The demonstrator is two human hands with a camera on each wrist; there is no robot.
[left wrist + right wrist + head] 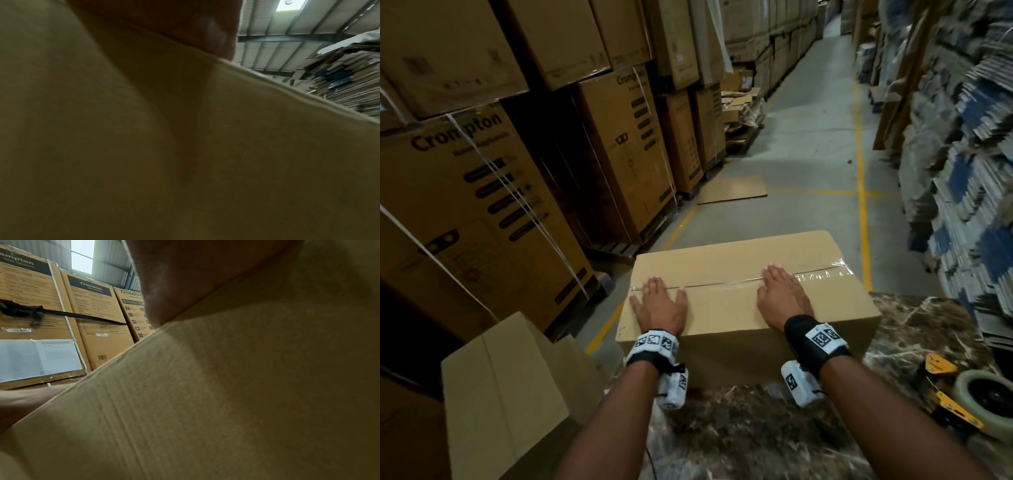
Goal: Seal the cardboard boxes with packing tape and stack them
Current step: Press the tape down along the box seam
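A plain cardboard box (726, 270) lies on the marble table (914, 329) with clear tape (822, 272) along its top seam. My left hand (659, 303) lies flat on the box's left end, fingers spread across the seam. My right hand (782, 291) lies flat further right, fingers straight over the taped seam. Both wrist views are filled by the box's near wall (185, 154) (226, 394), with the heel of each palm (185, 24) (185, 272) over its top edge. A yellow tape dispenser (959, 397) with its roll rests at the table's right edge.
Another plain cardboard box (506, 387) stands at the lower left, beside the table. Tall stacks of printed cartons (482, 192) line the left side of the aisle. Piles of flattened cardboard (969, 171) line the right. A loose cardboard sheet (732, 190) lies on the concrete floor ahead.
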